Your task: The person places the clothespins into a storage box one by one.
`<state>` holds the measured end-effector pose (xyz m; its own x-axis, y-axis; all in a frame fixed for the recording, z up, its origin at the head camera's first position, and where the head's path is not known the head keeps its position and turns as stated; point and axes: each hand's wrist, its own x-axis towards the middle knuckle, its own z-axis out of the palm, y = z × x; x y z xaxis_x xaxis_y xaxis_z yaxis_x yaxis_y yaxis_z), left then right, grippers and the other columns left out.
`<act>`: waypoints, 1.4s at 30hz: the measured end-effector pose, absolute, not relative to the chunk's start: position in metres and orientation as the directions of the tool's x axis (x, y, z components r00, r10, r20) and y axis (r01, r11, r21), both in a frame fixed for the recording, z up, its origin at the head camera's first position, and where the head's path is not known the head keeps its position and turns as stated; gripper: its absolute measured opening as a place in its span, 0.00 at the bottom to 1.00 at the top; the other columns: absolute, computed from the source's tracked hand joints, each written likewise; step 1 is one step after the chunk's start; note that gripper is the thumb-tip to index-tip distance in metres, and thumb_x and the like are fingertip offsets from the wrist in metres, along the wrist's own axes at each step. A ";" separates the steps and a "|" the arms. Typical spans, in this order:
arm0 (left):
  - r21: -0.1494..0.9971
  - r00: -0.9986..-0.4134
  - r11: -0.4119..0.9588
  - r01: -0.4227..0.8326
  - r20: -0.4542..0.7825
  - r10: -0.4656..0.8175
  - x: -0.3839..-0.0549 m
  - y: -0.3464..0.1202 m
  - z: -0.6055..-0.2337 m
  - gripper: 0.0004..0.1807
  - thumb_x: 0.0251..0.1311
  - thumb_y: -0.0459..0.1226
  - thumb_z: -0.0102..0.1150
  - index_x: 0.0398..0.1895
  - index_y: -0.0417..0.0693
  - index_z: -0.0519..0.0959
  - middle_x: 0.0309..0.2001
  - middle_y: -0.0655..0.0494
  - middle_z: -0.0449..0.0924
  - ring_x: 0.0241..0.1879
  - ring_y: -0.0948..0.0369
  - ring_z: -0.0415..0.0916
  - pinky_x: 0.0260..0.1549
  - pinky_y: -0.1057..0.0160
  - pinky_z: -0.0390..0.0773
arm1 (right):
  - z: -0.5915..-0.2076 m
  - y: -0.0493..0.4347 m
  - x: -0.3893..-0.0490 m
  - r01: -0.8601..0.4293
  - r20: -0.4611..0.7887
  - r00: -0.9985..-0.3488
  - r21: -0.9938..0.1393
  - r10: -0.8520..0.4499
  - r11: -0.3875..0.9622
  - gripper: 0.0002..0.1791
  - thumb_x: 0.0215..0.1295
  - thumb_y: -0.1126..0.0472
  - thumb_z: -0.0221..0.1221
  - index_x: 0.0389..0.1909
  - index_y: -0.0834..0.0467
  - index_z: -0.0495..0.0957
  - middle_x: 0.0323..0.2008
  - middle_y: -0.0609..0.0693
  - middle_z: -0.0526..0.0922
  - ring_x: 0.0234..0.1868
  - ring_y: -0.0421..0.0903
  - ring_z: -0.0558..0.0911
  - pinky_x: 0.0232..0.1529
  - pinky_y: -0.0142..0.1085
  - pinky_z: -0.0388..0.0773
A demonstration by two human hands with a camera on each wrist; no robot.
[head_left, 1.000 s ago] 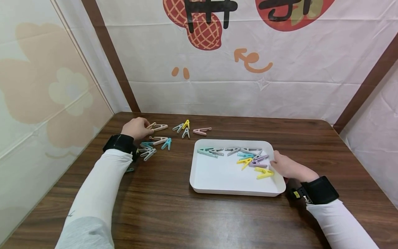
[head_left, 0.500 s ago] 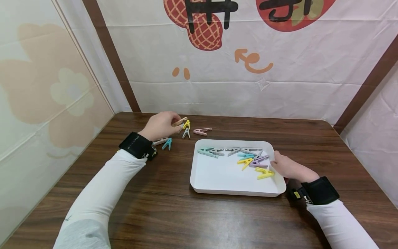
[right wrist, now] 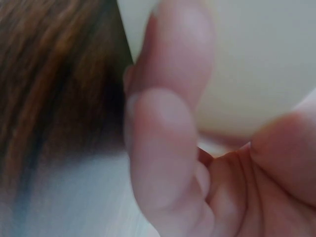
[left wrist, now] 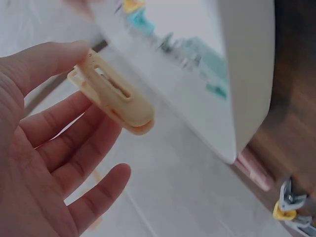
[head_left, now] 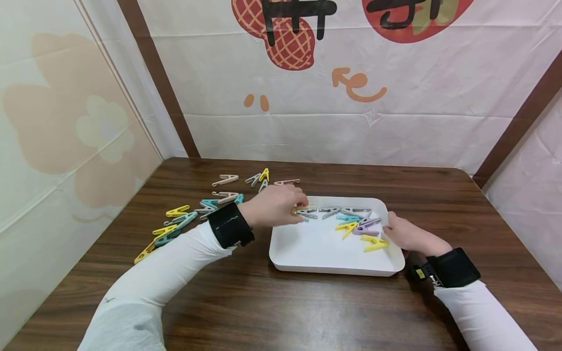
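My left hand [head_left: 275, 205] is over the left back part of a white tray [head_left: 307, 258]. Between its thumb and fingers it pinches a cream clothespin [left wrist: 116, 94], plain in the left wrist view and mostly hidden in the head view. My right hand [head_left: 410, 236] grips the tray's right side, its fingers [right wrist: 165, 143] blurred close to the pale wall in the right wrist view. Inside the tray lie several clothespins, among them a yellow clothespin [head_left: 374, 243], a purple clothespin [head_left: 366, 231] and a turquoise clothespin [head_left: 348, 219].
More clothespins lie on the brown wooden table [head_left: 246, 307] left of the tray, including a yellow clothespin [head_left: 177, 211] and a beige clothespin [head_left: 226, 180]. Behind the tray is a pink clothespin [head_left: 287, 182]. A printed white curtain [head_left: 307, 136] stands along the back edge.
My left hand has carried the cream clothespin rightward from the pile at the far left to over the tray. The right hand and the tray have stayed in place.
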<state>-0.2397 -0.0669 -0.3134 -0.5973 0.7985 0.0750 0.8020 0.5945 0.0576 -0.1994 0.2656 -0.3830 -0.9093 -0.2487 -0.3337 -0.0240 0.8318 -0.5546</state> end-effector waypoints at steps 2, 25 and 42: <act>0.037 -0.582 0.581 0.813 0.023 0.813 -0.238 -0.062 -0.319 0.12 0.57 0.43 0.67 0.41 0.49 0.82 0.34 0.60 0.77 0.31 0.64 0.70 0.28 0.65 0.71 | -0.383 0.266 -0.200 -0.020 -0.335 -0.909 -0.556 -0.247 0.831 0.27 0.75 0.66 0.41 0.64 0.80 0.43 0.38 0.68 0.73 0.19 0.47 0.77 0.16 0.40 0.76; -0.115 -0.607 0.597 0.794 -0.153 0.779 -0.248 -0.051 -0.348 0.09 0.57 0.40 0.68 0.38 0.50 0.82 0.32 0.60 0.77 0.35 0.60 0.74 0.34 0.62 0.72 | -0.384 0.268 -0.199 -0.029 -0.320 -0.915 -0.557 -0.246 0.830 0.28 0.75 0.66 0.43 0.64 0.80 0.45 0.42 0.71 0.71 0.21 0.48 0.77 0.17 0.41 0.77; -0.119 -0.631 0.620 0.776 -0.138 0.763 -0.254 -0.050 -0.353 0.05 0.57 0.39 0.67 0.34 0.50 0.82 0.30 0.60 0.76 0.31 0.62 0.71 0.30 0.62 0.72 | -0.383 0.267 -0.199 -0.042 -0.312 -0.916 -0.553 -0.253 0.832 0.27 0.75 0.66 0.43 0.63 0.80 0.46 0.41 0.70 0.72 0.22 0.47 0.77 0.17 0.40 0.76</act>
